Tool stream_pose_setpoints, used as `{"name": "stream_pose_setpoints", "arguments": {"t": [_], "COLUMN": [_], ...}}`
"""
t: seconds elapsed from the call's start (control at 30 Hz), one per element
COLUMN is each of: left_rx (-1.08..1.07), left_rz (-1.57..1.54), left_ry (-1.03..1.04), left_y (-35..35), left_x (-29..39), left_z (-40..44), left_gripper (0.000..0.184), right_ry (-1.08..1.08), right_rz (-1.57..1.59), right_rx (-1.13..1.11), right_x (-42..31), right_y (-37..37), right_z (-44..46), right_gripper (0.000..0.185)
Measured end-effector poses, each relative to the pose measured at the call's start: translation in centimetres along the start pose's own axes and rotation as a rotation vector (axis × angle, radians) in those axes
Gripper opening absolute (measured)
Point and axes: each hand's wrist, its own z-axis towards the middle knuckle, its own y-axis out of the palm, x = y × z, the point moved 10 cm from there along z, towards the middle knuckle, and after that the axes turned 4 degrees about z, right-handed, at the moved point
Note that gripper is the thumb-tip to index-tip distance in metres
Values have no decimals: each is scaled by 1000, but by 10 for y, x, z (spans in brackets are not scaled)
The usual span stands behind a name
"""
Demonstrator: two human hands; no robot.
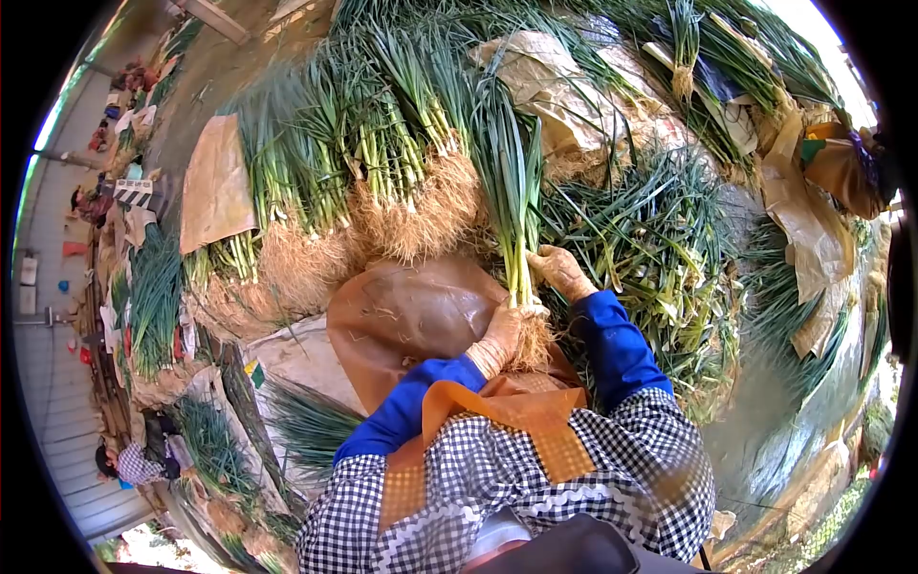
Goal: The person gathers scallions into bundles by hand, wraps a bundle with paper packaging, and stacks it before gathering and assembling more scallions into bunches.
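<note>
My left hand [504,337] is wrapped round the lower stems of a bunch of green onions [517,206], just above its tan roots. The bunch stands upright in the view, its long green leaves pointing away from me. Beside the pale stems, on the right, my right hand [562,272] has its fingers bent together at the bunch; whether they pinch a leaf or stem is too small to tell. An orange-brown plastic apron [411,316] spreads under and left of my left hand.
Rooted onion bundles [421,191] lie at the upper left. A pile of loose leaves and stalks [660,258] is close to my right hand. Brown sacking [550,86] lies beyond. Other people [139,463] are at the far left, among more onions.
</note>
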Motion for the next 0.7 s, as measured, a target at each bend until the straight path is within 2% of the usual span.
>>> {"name": "stream_pose_setpoints", "arguments": {"t": [0.03, 0.1, 0.17, 0.23, 0.3, 0.37, 0.43, 0.47, 0.5, 0.53, 0.57, 0.6, 0.63, 0.67, 0.7], "left_rx": [-15, 22, -37, -66, 74, 105, 194, 194, 98, 0, -2, -1, -3, -12, -18], "left_rz": [10, 53, 6, -68, -65, -105, -177, -176, -179, -180, -173, -112, -53, 54, 38], "left_ry": [-14, 8, 91, 44, 46, 50, -78, -78, -99, -123, -135, -63, 16, 98, 78], "left_y": [2, -5, -14, -7, -16, -44, -51, -52, -45, -35, -33, -29, -22, -17, -19], "left_x": [-1, -2, -7, -6, -1, -14, -25, -21, -21, -22, -24, -16, -5, 9, 7], "left_z": [-1, 4, 16, 14, 10, 31, 29, 29, 29, 26, 24, 22, 21, 17, 19], "left_gripper": [14, 15, 17, 18, 19, 16, 20, 20, 23, 25, 25, 29, 34, 35, 37], "right_ry": [22, 27, -104, -195, -316, -500, -632, -490, -246, -106, 43, -24, 101, 10, -85], "right_rz": [-175, -460, -619, -648, -582, -550, -379, -257, -200, -415, -625, -687, -813, -626, -436], "right_rx": [-65, 45, 110, 203, 363, 474, 463, 418, 358, 273, 189, 32, -149, -8, 121], "right_x": [1, -15, -19, -34, -52, -69, -83, -67, -54, -37, -15, 14, 18, -2, -18], "right_y": [6, -2, 3, -2, -15, -20, -27, -37, -53, -54, -61, -47, -36, -38, -36], "right_z": [3, -3, 0, -7, -26, -56, -89, -91, -91, -79, -64, -46, -34, -23, -14], "right_gripper": [53, 31, 21, 20, 29, 30, 32, 31, 28, 29, 33, 39, 41, 43, 45]}}
